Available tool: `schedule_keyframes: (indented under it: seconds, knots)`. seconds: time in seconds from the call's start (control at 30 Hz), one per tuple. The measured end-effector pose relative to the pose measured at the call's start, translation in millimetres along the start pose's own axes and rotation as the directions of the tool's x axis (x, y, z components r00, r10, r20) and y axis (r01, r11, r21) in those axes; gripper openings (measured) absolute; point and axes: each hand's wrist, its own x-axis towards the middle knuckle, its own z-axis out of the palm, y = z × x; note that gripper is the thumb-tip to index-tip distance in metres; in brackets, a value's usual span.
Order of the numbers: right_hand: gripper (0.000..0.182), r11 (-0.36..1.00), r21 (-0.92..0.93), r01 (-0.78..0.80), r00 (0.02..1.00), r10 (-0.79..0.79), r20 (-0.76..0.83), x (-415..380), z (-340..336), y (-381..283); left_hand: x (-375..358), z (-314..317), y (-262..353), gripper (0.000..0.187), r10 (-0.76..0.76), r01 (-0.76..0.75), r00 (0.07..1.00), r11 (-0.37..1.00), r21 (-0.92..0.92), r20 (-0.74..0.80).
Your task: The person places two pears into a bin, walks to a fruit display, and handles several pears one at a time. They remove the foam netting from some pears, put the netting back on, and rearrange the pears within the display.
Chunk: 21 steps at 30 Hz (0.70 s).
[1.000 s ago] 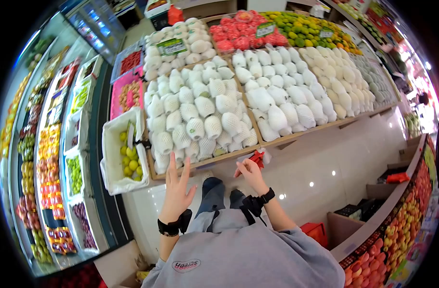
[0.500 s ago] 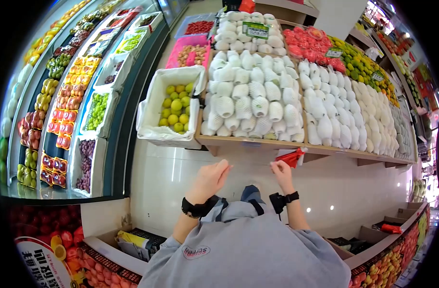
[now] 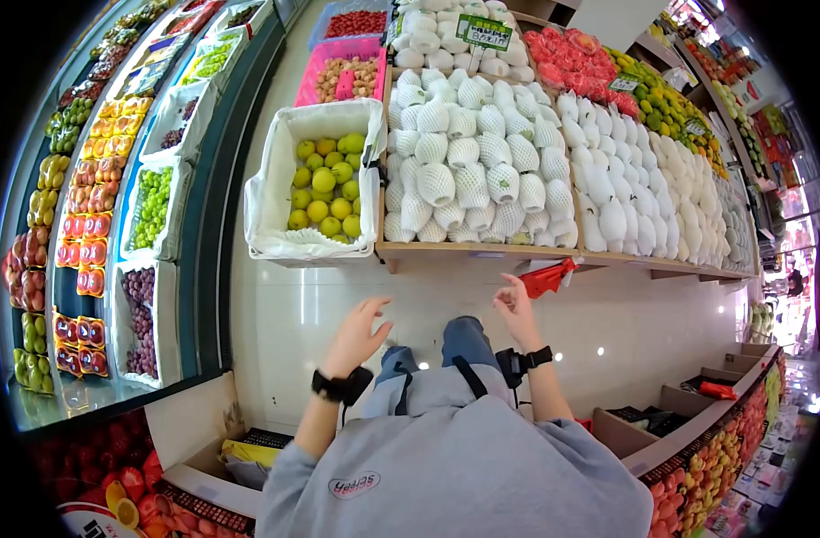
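My left hand [image 3: 358,336] is raised in front of me over the tiled floor [image 3: 289,359], its fingers apart and nothing held. On the right, my right hand [image 3: 516,312] is also lifted and empty, fingers spread, just left of and below red bags [image 3: 546,279] hanging at the stand's edge. Beyond both hands lie fruits in white foam nets [image 3: 468,170]. A white-lined crate of yellow-green fruit [image 3: 325,188] stands ahead and to the left of my left hand. Neither hand touches any fruit.
To the left runs a refrigerated shelf [image 3: 199,296] with packed fruit and grapes [image 3: 141,314]. A pink basket [image 3: 311,85] sits behind the crate. Low bins [image 3: 670,412] stand behind me at right, a printed fruit panel [image 3: 78,448] at lower left.
The stand and crate appear larger and slightly shifted left. My left hand has moved left and its fingers have opened; my right hand's fingers have spread too. Both of my legs now show.
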Motion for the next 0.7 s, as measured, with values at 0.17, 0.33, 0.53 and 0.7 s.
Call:
schedule_keyframes:
  seconds: [0.17, 0.33, 0.53, 0.7]
  knots:
    - [0.037, 0.988, 0.096, -0.121, 0.991, 0.126, -0.054, 64, -67, -38, 139, 51, -15, 0.043, -0.170, 0.169, 0.985, 0.985, -0.030, -0.015]
    - [0.028, 0.992, 0.026, -0.124, 0.989, 0.126, -0.082, 187, -184, -37, 270, 105, -47, 0.075, -0.185, 0.371, 0.860, 0.867, 0.333, -0.474]
    - [0.044, 0.880, -0.463, -0.104, 0.979, 0.009, -0.204, 370, -306, 4, 298, 127, -53, 0.073, -0.389, 0.514, 0.855, 0.715, 0.474, -0.342]
    - [0.071, 0.491, -0.870, -0.043, 0.982, -0.137, -0.126, 506, -335, 75, 285, 136, -27, 0.070, -0.243, 0.443, 0.874, 0.754, 0.485, -0.420]
